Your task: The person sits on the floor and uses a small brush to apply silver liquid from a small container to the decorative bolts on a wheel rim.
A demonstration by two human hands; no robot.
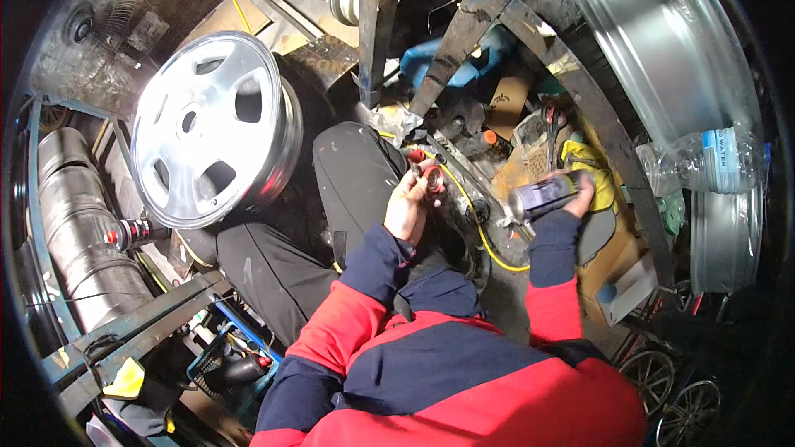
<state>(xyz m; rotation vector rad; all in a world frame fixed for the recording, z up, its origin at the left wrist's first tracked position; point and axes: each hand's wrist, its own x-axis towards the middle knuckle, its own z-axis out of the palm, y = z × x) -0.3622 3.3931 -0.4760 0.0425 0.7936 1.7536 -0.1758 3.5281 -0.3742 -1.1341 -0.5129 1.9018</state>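
My left hand [406, 204] is closed around a small red and metal piece [432, 177] in front of my knees; its exact kind is hard to make out. My right hand [583, 191], off to the right, grips a dark cylindrical can [542, 197] lying nearly on its side and slightly blurred. A thin yellow hose [484, 236] curves below and between the hands. To the left of my legs a shiny silver wheel rim [252, 134] stands tilted, its spoked face turned up.
Beside the rim lies a black and red tool [128, 234]. Metal frame bars [454, 48] cross ahead, and a workbench frame [124, 329] runs at lower left. A plastic water bottle [691, 161] and wrapped rims [662, 41] stand at right, near a yellow and grey glove [598, 228].
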